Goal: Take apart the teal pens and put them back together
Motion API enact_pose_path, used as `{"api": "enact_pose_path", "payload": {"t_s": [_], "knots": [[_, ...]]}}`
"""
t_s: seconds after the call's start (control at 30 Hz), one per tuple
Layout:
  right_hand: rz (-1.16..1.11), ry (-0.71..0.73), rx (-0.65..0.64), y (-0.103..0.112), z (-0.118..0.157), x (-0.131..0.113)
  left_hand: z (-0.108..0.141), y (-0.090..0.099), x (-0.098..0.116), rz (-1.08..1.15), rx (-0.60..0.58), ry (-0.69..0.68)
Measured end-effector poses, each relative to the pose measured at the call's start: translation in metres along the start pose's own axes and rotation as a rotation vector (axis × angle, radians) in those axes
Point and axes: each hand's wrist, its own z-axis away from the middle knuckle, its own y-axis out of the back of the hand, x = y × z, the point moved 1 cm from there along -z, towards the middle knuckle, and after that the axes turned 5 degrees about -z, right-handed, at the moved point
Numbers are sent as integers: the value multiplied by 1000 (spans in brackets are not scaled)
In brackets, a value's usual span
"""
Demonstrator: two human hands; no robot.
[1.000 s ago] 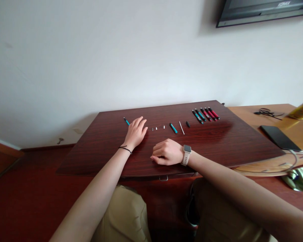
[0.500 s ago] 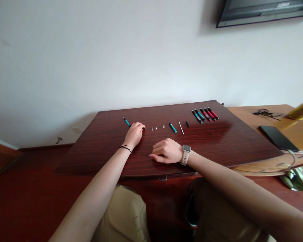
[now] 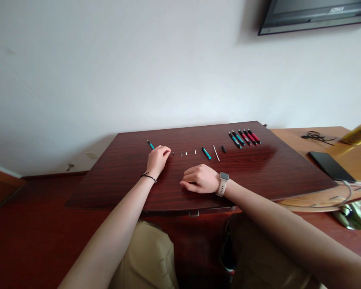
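My left hand (image 3: pixel 158 159) is over the left part of the dark brown table, its bent fingertips slightly apart with nothing visible in them. Just right of them lies a tiny dark part (image 3: pixel 173 154). Further right in a row are a small grey piece (image 3: pixel 181 154), a white piece (image 3: pixel 186 153), another white piece (image 3: pixel 195 152), a teal pen barrel (image 3: pixel 206 153), a white refill (image 3: pixel 216 153) and a black grip (image 3: pixel 224 149). A teal pen (image 3: pixel 151 144) lies behind my left hand, partly hidden by it. My right hand (image 3: pixel 200 179) rests loosely curled near the front edge, apart from the row.
Teal pens (image 3: pixel 234 139) and red pens (image 3: pixel 252 137) lie side by side at the back right. On the adjoining wooden desk are a phone (image 3: pixel 331 165), a coiled black cable (image 3: pixel 316 137) and a yellow bottle (image 3: pixel 358 134). A screen hangs on the wall above.
My left hand has drawn slightly left, and the tiny dark part beside its fingertips now shows on the table. My right hand has barely moved.
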Motion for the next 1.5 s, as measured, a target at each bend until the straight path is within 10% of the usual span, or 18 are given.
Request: {"api": "enact_pose_path", "payload": {"t_s": [0.23, 0.53, 1.0, 1.5], "knots": [[33, -123, 146, 16, 5, 12, -4, 7, 9, 526, 154, 259], [-274, -357, 553, 8, 1, 31, 7, 6, 68, 1010, 59, 278], [-542, -451, 670, 7, -7, 41, 16, 1, 101, 1216, -49, 342], [-333, -331, 581, 18, 1, 42, 15, 0, 94, 1337, -195, 406]]}}
